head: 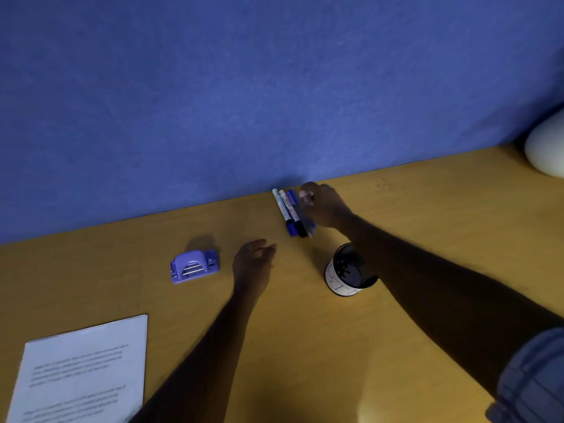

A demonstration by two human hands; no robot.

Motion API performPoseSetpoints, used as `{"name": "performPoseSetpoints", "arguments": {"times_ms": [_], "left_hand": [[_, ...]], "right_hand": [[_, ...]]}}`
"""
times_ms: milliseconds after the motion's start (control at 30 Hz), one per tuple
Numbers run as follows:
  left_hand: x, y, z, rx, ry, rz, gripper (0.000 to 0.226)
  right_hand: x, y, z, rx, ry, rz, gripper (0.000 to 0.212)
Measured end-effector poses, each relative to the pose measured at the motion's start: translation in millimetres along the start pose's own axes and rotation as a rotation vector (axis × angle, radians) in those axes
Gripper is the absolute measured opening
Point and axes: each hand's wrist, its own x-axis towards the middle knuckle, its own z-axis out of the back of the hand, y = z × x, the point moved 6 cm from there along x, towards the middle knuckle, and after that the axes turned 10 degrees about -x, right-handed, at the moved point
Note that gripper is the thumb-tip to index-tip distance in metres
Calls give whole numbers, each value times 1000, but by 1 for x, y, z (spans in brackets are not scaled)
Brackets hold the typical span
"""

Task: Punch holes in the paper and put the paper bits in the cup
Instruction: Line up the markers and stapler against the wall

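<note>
Fingers [306,196] of the right hand [325,207] are reaching over the markers [290,212], probably parking them clear of the cup [337,277], blur hiding any pinch, while the left hand [253,265] is hovering loosely curled, empty.

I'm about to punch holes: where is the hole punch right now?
In the head view, the purple hole punch sits left of centre, just left of the left hand and beyond the printed paper.

place: office cubicle | walls: blue felt partition [274,87] behind wooden counter [427,239] | stationery: markers [290,212], hole punch [193,267], printed paper [85,367] (text too blurred to read), mesh cup [348,273]
</note>
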Motion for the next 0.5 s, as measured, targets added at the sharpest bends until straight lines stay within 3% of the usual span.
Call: {"name": "performPoseSetpoints", "arguments": {"times_ms": [167,500], "left_hand": [[-2,10,3,58,16,-3,21],[-2,17,9,72,12,-15,24]], "right_hand": [[15,-34,9,-83,-7,-163,31],[23,-46,0,-126,25,-209,38]]}}
